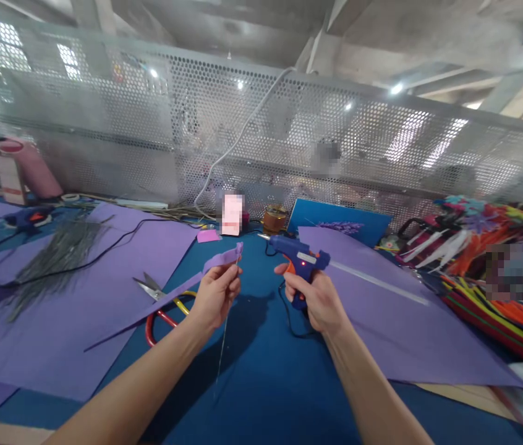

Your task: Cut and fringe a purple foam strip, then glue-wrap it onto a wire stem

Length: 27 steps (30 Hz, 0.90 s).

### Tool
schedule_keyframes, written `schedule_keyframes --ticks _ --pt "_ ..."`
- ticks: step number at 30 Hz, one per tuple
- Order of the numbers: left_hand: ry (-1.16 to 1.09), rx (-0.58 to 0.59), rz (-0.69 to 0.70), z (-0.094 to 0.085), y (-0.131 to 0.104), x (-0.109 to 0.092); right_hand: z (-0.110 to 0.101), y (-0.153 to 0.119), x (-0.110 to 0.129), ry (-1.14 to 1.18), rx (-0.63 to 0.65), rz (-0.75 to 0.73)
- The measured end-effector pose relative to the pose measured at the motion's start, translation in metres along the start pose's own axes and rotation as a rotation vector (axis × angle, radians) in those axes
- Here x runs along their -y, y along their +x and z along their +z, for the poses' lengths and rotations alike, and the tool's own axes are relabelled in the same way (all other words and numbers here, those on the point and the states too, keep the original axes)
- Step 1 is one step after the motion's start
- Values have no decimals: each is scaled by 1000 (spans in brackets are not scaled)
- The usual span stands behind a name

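My left hand (217, 293) pinches the end of a long purple strip (182, 285) together with a thin wire stem (222, 352) that hangs down below the fingers. The strip's gathered end stands up above my fingertips, and its tail trails down to the left. My right hand (319, 296) is wrapped round a blue hot glue gun (299, 258) with an orange trigger; a small red light shows on its side. Its nozzle points up and left, apart from the strip. Scissors (162, 305) with red and yellow handles lie open beside my left hand, partly under the strip.
Purple sheets (71, 340) cover both sides of the blue table (243, 395). Grey-green stems (57, 259) and a black cord lie left. Behind stand a phone-like pink screen (232, 215), an amber jar (274, 219) and a perforated metal partition (261, 130). Colourful pipe cleaners (484, 309) pile up right.
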<state>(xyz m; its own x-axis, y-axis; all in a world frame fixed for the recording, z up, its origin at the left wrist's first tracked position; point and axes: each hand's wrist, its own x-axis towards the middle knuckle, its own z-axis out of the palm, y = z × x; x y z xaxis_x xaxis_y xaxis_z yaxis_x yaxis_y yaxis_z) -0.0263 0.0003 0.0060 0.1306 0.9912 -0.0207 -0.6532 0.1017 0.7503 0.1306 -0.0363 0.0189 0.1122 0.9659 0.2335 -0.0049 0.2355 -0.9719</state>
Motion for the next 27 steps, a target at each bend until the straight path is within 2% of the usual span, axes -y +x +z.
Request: schedule_keyframes --ticks 3,6,13,17,20,27 --pt "4 -49 -14 3 3 5 1 -20 -9 -95 -132 17" --pt "16 -83 -30 4 3 10 5 -31 -20 -252 -115 27" --pt "13 -25 29 6 -2 15 10 -35 -31 -415 -103 -96" --pt "31 -24 18 7 -2 14 12 -35 -27 -444 -67 -137" --pt "29 -30 23 7 -1 14 16 -35 -26 -459 -88 -174" --pt "20 -46 35 6 -2 15 22 -33 -26 -422 -78 -164"
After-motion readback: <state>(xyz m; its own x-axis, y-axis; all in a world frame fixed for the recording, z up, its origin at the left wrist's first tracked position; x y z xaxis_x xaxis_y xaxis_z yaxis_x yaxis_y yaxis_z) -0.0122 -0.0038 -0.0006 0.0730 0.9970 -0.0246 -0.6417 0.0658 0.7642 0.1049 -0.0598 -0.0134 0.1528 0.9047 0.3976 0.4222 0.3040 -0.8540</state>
